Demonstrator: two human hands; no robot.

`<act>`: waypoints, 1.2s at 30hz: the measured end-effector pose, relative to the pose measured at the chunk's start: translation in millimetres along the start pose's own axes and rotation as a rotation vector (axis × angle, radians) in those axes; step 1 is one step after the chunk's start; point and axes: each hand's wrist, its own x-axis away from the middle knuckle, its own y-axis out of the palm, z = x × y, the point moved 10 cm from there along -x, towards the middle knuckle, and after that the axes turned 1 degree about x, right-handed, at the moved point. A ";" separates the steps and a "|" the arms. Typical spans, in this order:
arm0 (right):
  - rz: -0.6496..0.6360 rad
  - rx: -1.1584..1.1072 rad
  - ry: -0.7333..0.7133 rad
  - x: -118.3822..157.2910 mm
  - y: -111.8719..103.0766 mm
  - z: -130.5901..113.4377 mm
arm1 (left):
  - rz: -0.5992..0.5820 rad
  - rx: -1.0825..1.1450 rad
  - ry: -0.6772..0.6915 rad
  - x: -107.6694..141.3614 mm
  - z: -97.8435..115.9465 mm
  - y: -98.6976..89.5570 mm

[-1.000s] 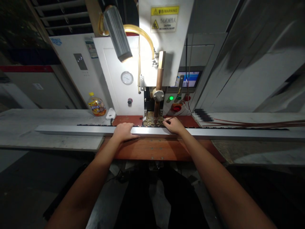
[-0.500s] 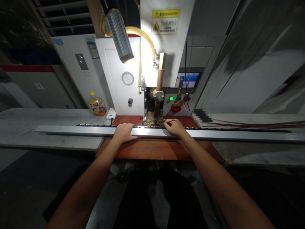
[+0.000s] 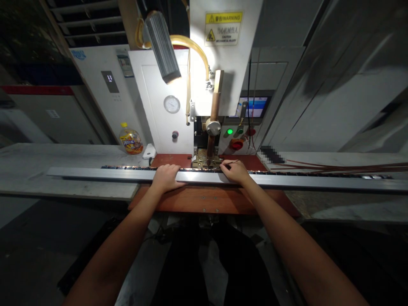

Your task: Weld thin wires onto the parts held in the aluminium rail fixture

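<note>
A long silvery metal bar (image 3: 204, 176) lies crosswise in front of the machine, with a row of small dark and coppery pieces (image 3: 296, 173) along its far edge. My left hand (image 3: 166, 177) is closed over the bar left of the machine's tip, thumb along the near side. Closed in a pinch, my right hand (image 3: 236, 171) rests against the bar on the other side, a thin dark stick (image 3: 234, 162) showing at its fingers. Between the hands, the copper-coloured rod (image 3: 211, 146) of the machine comes down to a brass-coloured base (image 3: 204, 158). The fingertips are partly hidden.
Under the bar is a reddish-brown board (image 3: 191, 199), with pale worktops (image 3: 79, 187) on either side. A yellow-capped bottle (image 3: 131, 140) and a white device (image 3: 149, 151) stand at the left. Brown rods (image 3: 344, 167) lie at the right. A lamp (image 3: 162, 49) hangs above.
Both hands keep their places on the bar, and the rod looks unmoved. The view has shifted very slightly.
</note>
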 end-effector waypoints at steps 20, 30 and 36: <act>-0.002 -0.015 -0.014 1.9 -1.9 5.2 | 0.014 -0.003 0.007 -1.8 5.0 1.1; -0.002 -0.026 0.002 3.0 -4.0 10.8 | 0.027 0.008 0.013 -3.8 8.3 2.6; -0.004 -0.006 0.004 4.2 -4.6 14.8 | 0.035 0.008 0.011 -5.0 12.9 1.8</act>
